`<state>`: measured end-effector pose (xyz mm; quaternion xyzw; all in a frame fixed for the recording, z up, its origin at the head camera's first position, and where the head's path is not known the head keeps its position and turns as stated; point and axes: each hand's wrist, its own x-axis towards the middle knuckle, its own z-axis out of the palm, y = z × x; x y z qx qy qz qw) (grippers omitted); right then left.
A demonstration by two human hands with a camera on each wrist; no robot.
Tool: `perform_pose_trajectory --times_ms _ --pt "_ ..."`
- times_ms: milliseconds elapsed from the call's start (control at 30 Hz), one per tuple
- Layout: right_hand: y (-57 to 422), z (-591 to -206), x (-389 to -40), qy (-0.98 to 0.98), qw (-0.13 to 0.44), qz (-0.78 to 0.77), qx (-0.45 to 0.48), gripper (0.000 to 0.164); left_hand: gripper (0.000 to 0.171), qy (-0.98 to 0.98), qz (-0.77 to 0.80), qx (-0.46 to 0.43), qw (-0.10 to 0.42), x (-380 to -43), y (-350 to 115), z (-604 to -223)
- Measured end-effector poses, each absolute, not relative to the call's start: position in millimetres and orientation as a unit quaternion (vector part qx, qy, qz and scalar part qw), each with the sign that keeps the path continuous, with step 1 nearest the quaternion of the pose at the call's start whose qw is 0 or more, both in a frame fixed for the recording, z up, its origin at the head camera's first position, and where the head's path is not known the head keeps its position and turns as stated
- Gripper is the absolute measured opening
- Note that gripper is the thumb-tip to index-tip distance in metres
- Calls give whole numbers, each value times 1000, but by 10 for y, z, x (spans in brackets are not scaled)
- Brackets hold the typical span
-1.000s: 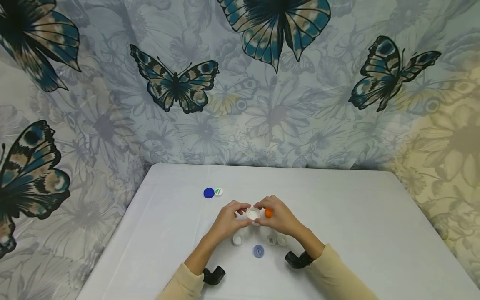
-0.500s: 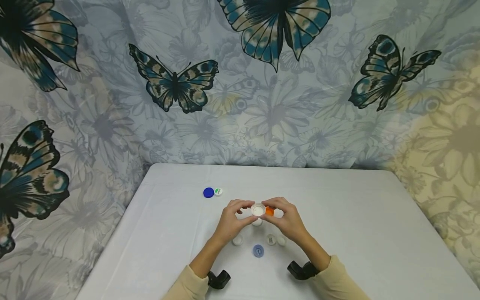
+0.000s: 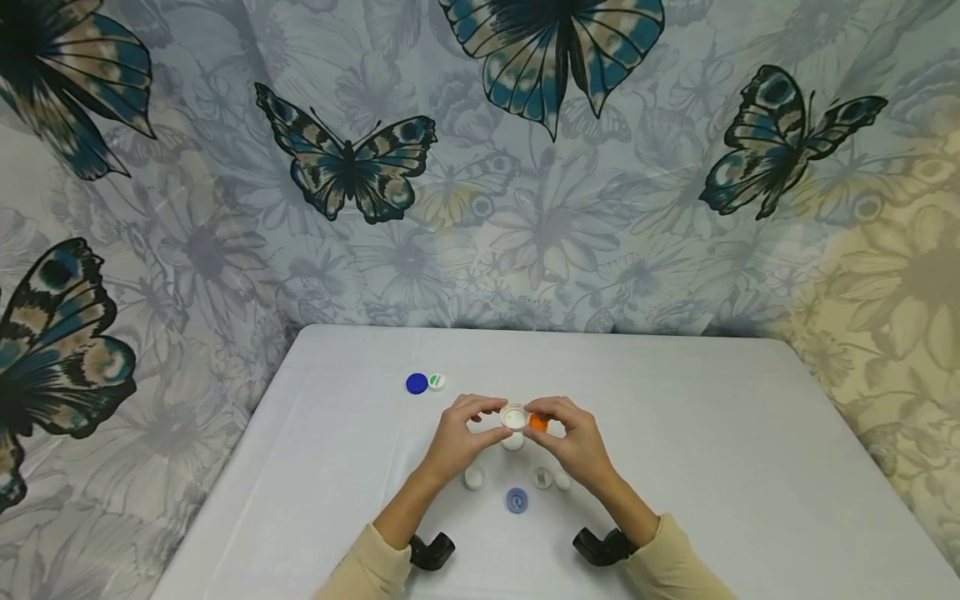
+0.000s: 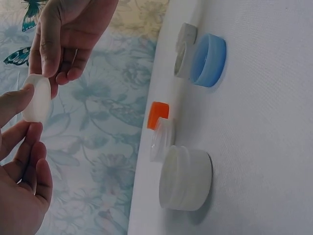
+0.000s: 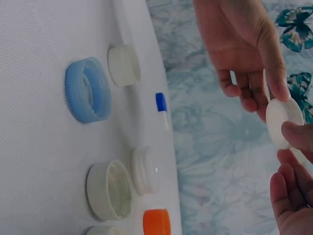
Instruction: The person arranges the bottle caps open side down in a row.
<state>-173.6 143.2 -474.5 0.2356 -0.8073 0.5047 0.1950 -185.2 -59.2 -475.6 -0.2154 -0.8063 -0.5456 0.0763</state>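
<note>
Between my two hands, a white round cap [image 3: 513, 417] is held up off the table. My left hand [image 3: 457, 437] pinches its left edge with thumb and fingertips. On the opposite edge, my right hand [image 3: 577, 442] pinches it the same way. In the left wrist view the cap [image 4: 38, 99] appears nearly edge-on, above table height. Partly hidden by the right fingers in the head view is an orange cap [image 3: 538, 422], which stands on the table. A clear-whitish cap [image 5: 145, 170] stands beside it. Closer to me lies a light blue cap [image 3: 517, 501].
White caps stand left [image 3: 474, 477] and right [image 3: 543, 477] of the light blue one, with another pale cap [image 3: 562, 481] beside the right one. Farther back, a dark blue cap [image 3: 417, 383] touches a white-and-green cap [image 3: 437, 382]. Patterned cloth [image 3: 480, 250] hangs behind the white table [image 3: 675, 400].
Both hands first shift slightly right and the grip on the white cap settles at its two sides. The clear-whitish cap beneath comes into fuller view. During the last half second little moves.
</note>
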Motion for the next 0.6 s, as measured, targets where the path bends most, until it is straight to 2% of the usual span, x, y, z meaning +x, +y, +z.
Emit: perform_pose_trajectory --times_ms 167,367,600 --pt "1394 -4715 -1705 -796 222 510 239 31 38 -802 -553 -215 68 -1854 -594 -4727" --pt "1328 -4508 -1596 -792 251 503 237 26 38 -799 -558 -210 76 -1845 -573 -4720" --pt "1289 -4416 -1531 -797 264 496 222 22 27 -799 -561 -197 89 -1846 -556 -4717"
